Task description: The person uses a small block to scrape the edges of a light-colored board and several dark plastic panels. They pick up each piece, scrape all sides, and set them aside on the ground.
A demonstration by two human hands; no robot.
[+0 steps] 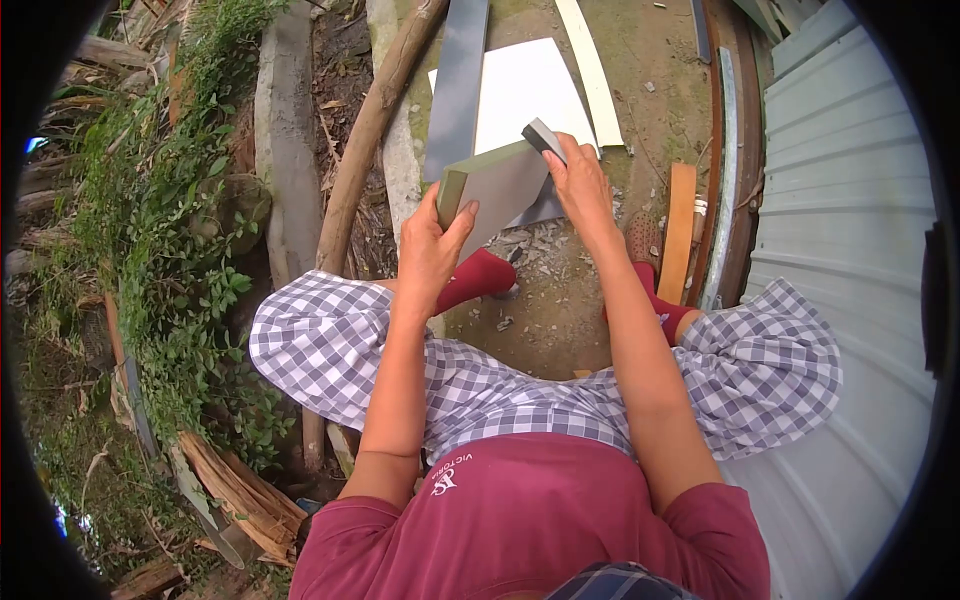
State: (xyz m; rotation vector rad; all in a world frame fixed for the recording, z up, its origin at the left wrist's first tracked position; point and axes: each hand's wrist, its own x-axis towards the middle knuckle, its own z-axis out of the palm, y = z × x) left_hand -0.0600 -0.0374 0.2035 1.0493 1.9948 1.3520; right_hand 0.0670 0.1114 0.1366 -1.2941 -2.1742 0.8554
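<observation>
A flat board point(500, 187), grey on its broad face and green along its edge, is held up above the ground. Its left end is gripped by my left hand point(435, 240), with the thumb on the grey face. My right hand point(580, 185) holds a small grey block point(543, 138) between thumb and fingers, at the board's far right corner. Whether the block touches the board is hard to tell. Behind them lie a white sheet point(530, 85) and a long dark grey strip point(458, 80).
A curved cream strip point(590, 70) lies beyond the sheet. At the right are an orange-brown piece point(679, 235) and corrugated metal sheeting point(850, 200). A wooden pole point(370, 140), a concrete edge point(285, 130) and green plants point(180, 250) are at the left. Chips litter the ground between my feet.
</observation>
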